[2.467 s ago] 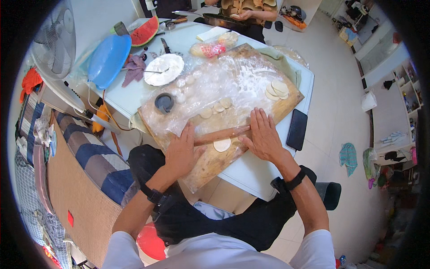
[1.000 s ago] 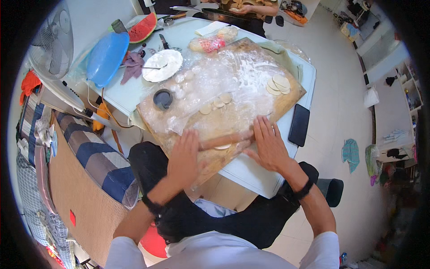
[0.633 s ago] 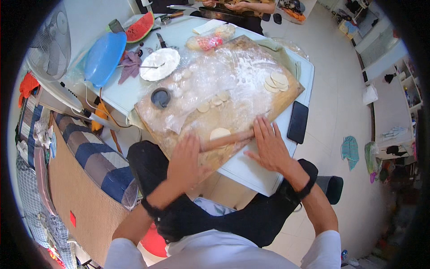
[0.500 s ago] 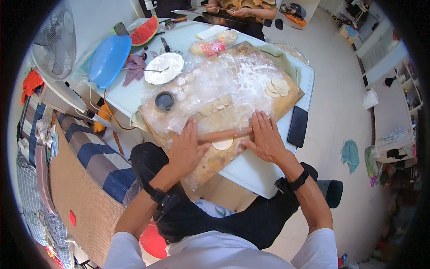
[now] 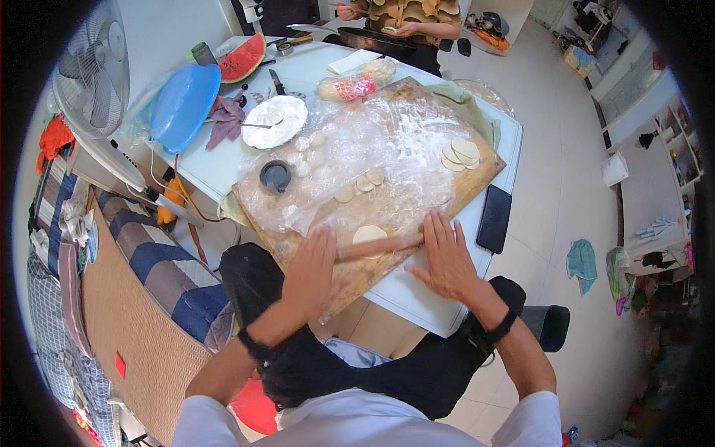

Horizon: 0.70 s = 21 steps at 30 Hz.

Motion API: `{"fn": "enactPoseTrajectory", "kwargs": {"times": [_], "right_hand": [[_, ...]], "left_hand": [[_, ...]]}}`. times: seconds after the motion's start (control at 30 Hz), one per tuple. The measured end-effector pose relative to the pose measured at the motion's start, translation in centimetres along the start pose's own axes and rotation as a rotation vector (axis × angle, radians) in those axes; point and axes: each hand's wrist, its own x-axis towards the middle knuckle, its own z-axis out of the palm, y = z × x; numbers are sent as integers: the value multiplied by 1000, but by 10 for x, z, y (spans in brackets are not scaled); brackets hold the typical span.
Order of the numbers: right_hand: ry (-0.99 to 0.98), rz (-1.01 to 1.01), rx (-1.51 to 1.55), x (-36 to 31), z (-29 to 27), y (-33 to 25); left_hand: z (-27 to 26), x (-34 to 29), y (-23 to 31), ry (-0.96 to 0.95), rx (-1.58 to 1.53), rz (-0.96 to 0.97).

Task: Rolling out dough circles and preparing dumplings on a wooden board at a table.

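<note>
My left hand (image 5: 314, 264) lies flat on the left end of a wooden rolling pin (image 5: 381, 246), slightly blurred. On the other end rests my right hand (image 5: 445, 257), its fingers stretched out and thumb apart. A round, thin dough wrapper (image 5: 369, 232) shows at the pin's far side, its near edge hidden by the pin. Under it is a floured wooden board (image 5: 488, 158), partly covered with clear plastic film. Small flattened dough pieces (image 5: 360, 185) lie beyond the pin. Finished-looking thin wrappers (image 5: 460, 154) overlap at the board's right.
A dark cup (image 5: 275, 176) and a plate of flour (image 5: 287, 134) stand at the left. Farther back are a blue basin (image 5: 185, 104), a watermelon piece (image 5: 242, 59) and a knife (image 5: 277, 82). A phone (image 5: 494, 220) lies right. Across the table a person's hands (image 5: 402, 28) hold something small.
Both hands have drawn the rolling pin toward me. The wrapper, which showed on the pin's near side, now shows on its far side. The person across has raised one hand.
</note>
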Motion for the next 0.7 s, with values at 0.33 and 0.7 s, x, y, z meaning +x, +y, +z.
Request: {"fn": "enactPoseTrajectory", "kwargs": {"times": [0.33,0.7], "right_hand": [[48,56,32,26,2,9],[69,18,-6,37,3,17]], "left_hand": [[-14,39,-1,-72,-245,-269],[-12,44,-5,-66,-147,-219]]}}
